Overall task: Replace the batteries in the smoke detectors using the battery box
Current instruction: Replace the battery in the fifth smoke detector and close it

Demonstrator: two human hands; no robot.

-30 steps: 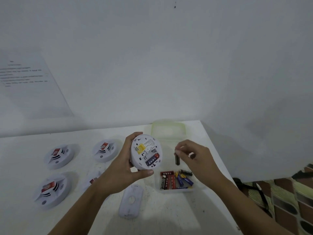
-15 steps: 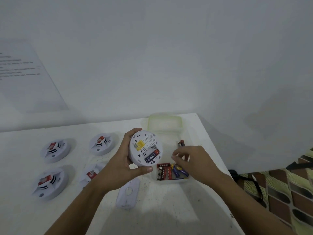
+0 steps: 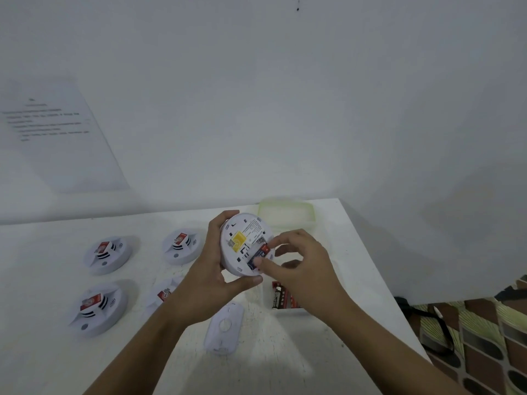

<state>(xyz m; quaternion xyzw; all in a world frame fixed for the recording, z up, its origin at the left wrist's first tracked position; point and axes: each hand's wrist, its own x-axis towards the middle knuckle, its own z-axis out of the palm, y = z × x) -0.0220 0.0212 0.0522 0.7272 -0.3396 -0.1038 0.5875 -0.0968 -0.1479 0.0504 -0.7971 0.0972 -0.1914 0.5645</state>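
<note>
Above the table's right half, the right hand pinches one battery that lies in the open slot on the back of a detector. The forefinger sits at the battery's red end and the thumb at its dark end, while the other fingers are curled loosely above the box. The forearm runs in from the lower right.

The left hand grips this detector clear of the table, tilted with its back to the camera. Its thumb is on the near rim, its fingers wrap the far rim, and its forearm comes up from the lower left.

Detectors number five in all: the held one and four more face up on the table to the left, in two rows of two. The left forearm partly hides the nearest one.

One clear box sits under the right hand. Red-and-black batteries show in its left end, but the hand hides the rest, so I cannot count them. One greenish lid lies behind it by the wall. One white cover lies flat near the left wrist.

One printed paper hangs on the wall at left.
</note>
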